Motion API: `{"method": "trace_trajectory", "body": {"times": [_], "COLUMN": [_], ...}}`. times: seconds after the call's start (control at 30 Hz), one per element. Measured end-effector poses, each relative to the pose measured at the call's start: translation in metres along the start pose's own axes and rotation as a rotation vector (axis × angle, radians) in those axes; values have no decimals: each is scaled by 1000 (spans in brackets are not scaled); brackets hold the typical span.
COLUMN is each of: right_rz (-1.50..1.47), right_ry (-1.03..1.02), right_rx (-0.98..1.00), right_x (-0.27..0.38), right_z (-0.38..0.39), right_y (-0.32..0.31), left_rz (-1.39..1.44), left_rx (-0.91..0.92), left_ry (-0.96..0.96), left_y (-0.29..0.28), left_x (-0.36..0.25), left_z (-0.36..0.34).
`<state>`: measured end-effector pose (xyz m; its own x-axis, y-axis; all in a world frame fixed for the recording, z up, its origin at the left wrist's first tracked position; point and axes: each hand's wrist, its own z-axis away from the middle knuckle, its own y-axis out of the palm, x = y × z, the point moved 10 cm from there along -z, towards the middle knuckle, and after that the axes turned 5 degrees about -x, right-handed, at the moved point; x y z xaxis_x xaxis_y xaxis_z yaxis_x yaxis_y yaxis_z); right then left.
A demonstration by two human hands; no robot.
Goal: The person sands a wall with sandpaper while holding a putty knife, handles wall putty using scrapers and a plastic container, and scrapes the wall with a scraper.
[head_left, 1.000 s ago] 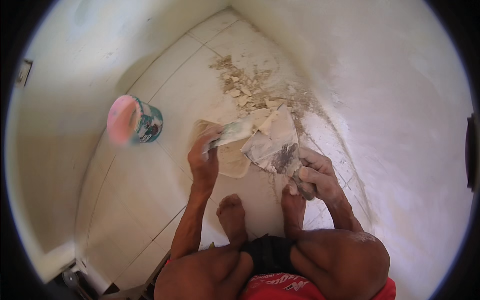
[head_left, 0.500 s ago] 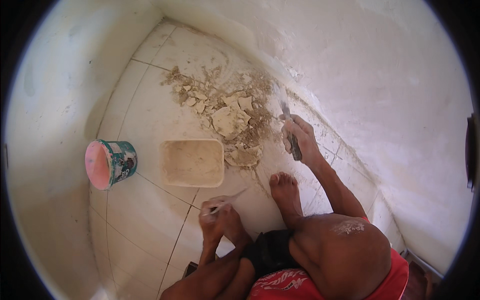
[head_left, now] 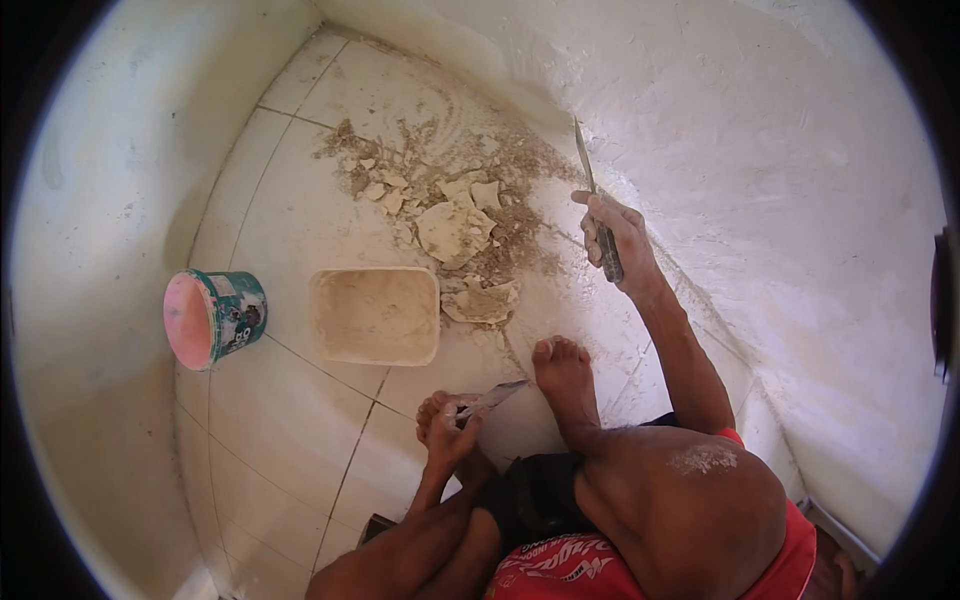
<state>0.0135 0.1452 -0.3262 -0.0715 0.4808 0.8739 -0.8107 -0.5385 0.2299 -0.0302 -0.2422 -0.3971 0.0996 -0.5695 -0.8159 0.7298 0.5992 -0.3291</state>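
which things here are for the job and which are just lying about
Belonging to the job:
- dark-handled scraper, in the right hand
- flat scraper, in the left hand
- tub, probably; it is smeared beige inside

Seemingly just lying about:
- broken pale chunks and crumbs on the floor
- green bucket, touched by neither hand

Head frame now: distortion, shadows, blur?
Head view: fisheye, corners black, floor lines bowed at left; soft shadow on the left wall, above the bucket in frame; right wall bright; scraper in the right hand fairly sharp.
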Motion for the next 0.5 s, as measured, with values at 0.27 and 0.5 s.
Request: {"method": "trace_trajectory", "body": {"times": [0.27,0.5], "right_rz": [-90,-108], "right_ry": [9,4], "right_rx": [-7,29], "right_x": [-4,4], "right_z": [-7,1], "right_y": [-7,-43], "left_rz": [4,-379], "left_rx": [-30,-101], "left_ry": [28,147], "left_y": [7,0], "left_x": [24,12], "left_z": [-2,-6]}}
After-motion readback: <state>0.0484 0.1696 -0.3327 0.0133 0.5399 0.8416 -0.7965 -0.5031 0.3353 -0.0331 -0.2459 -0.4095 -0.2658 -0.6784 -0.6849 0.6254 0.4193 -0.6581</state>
